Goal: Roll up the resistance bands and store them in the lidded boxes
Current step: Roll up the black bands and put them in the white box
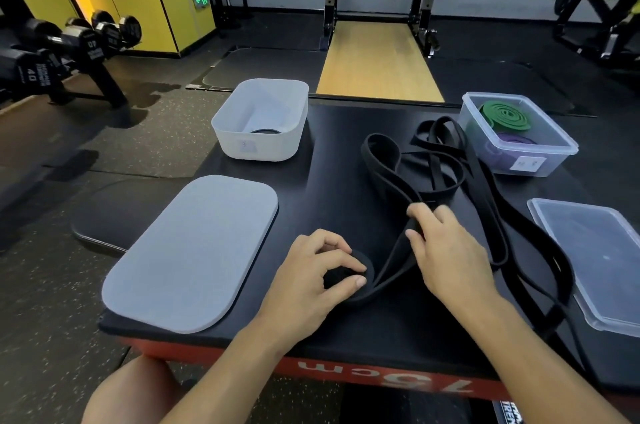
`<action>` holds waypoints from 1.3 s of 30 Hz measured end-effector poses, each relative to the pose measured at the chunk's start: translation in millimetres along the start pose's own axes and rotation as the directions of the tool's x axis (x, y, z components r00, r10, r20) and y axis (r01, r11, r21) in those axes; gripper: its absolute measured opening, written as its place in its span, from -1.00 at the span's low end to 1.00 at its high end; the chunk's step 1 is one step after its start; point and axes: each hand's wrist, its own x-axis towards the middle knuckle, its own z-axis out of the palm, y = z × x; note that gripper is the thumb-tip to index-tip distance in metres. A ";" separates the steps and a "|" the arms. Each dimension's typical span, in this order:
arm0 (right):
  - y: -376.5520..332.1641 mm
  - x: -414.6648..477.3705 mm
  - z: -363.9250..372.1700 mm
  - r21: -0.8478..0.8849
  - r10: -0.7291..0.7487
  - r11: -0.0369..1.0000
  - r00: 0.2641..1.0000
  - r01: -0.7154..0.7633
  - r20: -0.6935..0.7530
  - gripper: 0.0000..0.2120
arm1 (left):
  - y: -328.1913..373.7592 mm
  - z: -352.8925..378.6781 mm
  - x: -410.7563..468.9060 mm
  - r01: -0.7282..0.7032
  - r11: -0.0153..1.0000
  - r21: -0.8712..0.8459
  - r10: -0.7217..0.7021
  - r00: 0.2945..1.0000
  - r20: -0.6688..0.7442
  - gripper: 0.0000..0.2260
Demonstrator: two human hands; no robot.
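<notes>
Now the left hand (311,271) pinches the coil of flat black rubber band (360,264), well this side of the white plastic tub (259,146). The right hand (446,250) grips its tail (391,257). If the tangled loops (433,160) snag, the coil may spring loose.

Left hand (311,271) covers most of the black roll (363,262); I cannot count its turns. Right hand (446,247) hides where the loose black bands (433,160) cross (how many there are, I cannot tell). Dark ring (265,131) in the white box (256,149) sits mostly behind its wall. Clear lid (588,250) is cut by the right edge. Label (528,163) on the clear box (557,165) is unreadable.
</notes>
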 end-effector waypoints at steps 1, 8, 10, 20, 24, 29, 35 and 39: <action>1.8 2.2 -0.4 0.055 0.040 0.998 0.998 -0.042 0.041 -0.73 | 0.4 -0.1 0.5 0.002 1.000 -0.003 -0.002 1.000 0.002 -0.91; -0.8 9.8 -7.0 0.288 0.231 0.926 0.969 -0.245 0.083 -0.84 | 0.0 0.1 0.4 0.003 1.000 -0.010 -0.003 1.000 0.004 -0.92; -0.4 16.4 -7.6 0.435 0.284 0.841 0.947 -0.322 0.151 -0.86 | -0.3 -0.2 0.6 0.001 1.000 -0.005 -0.001 1.000 0.000 -0.92; -27.6 37.3 -3.2 0.673 0.194 -0.654 0.783 -0.346 0.591 -0.68 | -0.2 -0.3 1.5 -0.011 1.000 -0.007 0.011 1.000 -0.015 -0.92; -32.4 40.3 7.5 0.492 0.122 -0.818 0.745 -0.298 0.655 -0.64 | -1.5 0.4 1.4 -0.018 1.000 -0.001 0.018 1.000 -0.018 -0.91; -27.2 47.6 -1.8 0.853 0.247 0.052 0.835 -0.519 0.492 -0.66 | -1.3 -0.3 1.2 -0.002 1.000 -0.010 0.002 1.000 -0.004 -0.92; -20.0 33.8 -13.1 0.675 0.217 0.579 0.884 -0.458 0.414 -0.56 | -1.8 0.4 1.7 -0.003 1.000 -0.023 0.002 1.000 -0.008 -0.92; -21.9 18.0 -8.9 0.579 0.114 0.751 0.927 -0.317 0.358 -0.72 | -2.8 0.0 1.9 -0.009 1.000 -0.015 0.009 1.000 -0.009 -0.91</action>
